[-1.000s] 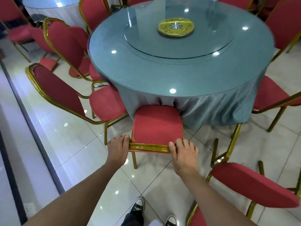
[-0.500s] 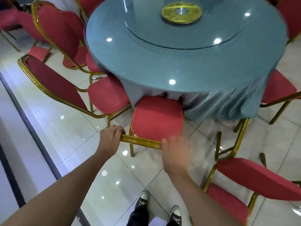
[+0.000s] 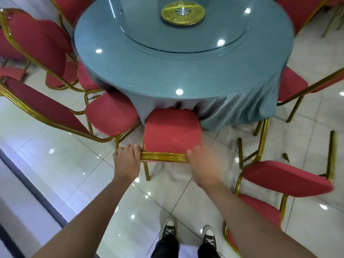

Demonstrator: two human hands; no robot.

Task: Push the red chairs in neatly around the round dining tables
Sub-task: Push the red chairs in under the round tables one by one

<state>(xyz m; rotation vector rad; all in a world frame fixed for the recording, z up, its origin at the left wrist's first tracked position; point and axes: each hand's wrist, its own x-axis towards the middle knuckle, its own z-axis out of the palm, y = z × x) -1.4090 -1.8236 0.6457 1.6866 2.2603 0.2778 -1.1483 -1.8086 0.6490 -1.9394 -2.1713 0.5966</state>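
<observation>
At frame centre, the left hand [image 3: 127, 161] grips the red chair [image 3: 172, 134]'s gold top rail; the blurred right hand [image 3: 203, 165] touches its other end, grip unclear.

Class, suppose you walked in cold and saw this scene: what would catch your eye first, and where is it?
First, the big round table with its blue-green cloth fills the upper middle, a gold disc at its centre. Just below it, a red chair has its seat meeting the cloth; the left hand grips the gold top rail, while the right hand is blurred at the rail's other end. More red chairs ring the table, one at lower right standing well back from it.
</observation>
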